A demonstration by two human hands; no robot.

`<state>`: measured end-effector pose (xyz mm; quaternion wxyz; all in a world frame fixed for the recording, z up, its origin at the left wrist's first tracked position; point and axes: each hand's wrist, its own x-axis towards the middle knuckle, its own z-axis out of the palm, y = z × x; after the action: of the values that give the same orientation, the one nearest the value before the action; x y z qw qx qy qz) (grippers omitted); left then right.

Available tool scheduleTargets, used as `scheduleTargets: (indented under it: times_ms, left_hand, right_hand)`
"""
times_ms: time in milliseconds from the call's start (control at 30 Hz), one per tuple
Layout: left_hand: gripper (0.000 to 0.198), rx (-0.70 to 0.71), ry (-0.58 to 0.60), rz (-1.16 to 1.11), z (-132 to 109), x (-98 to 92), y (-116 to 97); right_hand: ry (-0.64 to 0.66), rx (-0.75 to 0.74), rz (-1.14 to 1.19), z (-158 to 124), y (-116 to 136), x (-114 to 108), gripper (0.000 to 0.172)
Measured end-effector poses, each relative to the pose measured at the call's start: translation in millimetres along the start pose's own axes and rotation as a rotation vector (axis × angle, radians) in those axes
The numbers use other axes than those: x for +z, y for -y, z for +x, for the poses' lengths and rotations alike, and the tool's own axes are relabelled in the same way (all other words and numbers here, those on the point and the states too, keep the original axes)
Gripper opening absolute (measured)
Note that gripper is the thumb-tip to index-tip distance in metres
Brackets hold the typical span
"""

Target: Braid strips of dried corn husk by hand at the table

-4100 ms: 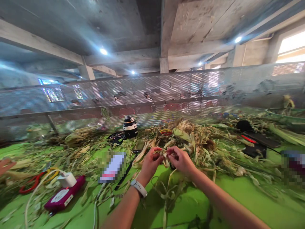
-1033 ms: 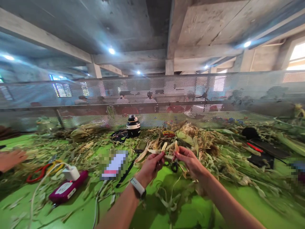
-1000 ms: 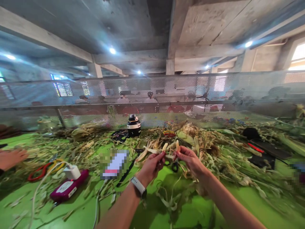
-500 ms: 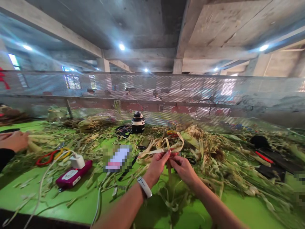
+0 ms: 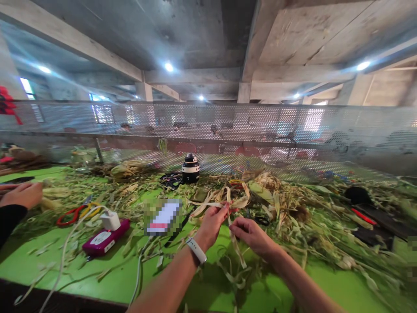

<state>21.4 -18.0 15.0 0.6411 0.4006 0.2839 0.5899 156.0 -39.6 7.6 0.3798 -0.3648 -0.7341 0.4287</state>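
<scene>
Several straw-coloured, ribbon-like husk strips [image 5: 241, 202] meet in the pinching left hand [image 5: 212, 222] at the frame's lower centre, as the curled right hand [image 5: 251, 233], its grip unclear, drops to their hanging tail [image 5: 238, 251], apparently leaving the left to steady them.

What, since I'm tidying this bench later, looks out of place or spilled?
Dry husk-like scraps lie strewn across the green tabletop rather than in one heap. Nearby, the magenta box with a white charger on it looks odd: electrical gear amid plant litter. No damage stands out.
</scene>
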Motion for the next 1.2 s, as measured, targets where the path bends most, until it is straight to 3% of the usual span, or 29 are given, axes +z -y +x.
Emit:
scheduleTargets:
  times_ms: [100,200,333,433,700,833,967,1100,1200]
  left_hand:
    - [0.037,0.016,0.003,-0.014,1,-2.8,2]
    - [0.036,0.018,0.007,0.054,1,-5.2,2]
    - [0.040,-0.046,0.152,0.195,-4,-2.3,2]
    - [0.041,-0.105,0.150,0.274,-8,1.3,3]
    - [0.038,0.037,0.108,0.453,-1,-5.9,3]
    - [0.030,0.056,0.089,0.420,2,-9.5,-3]
    - [0.028,0.002,0.145,0.344,1,-11.2,-6]
    - [0.032,-0.096,0.226,0.323,-2,-10.9,-2]
    - [0.034,-0.111,0.258,0.400,-3,-8.9,1]
  right_hand:
    - [-0.038,0.044,0.065,0,0,-1,0.037]
    - [-0.189,0.128,0.184,0,-1,-5,0.042]
    - [-0.317,0.147,0.238,3,-6,-11,0.048]
    - [-0.337,0.107,0.181,6,-13,-11,0.049]
    - [-0.364,0.037,0.045,7,-28,-9,0.046]
    - [-0.374,0.031,0.011,3,-23,-12,0.044]
    - [-0.307,0.057,0.191,0,-10,-23,0.042]
    - [-0.276,0.128,0.529,0,-2,-29,0.063]
    - [-0.289,0.199,0.602,1,-1,-22,0.051]
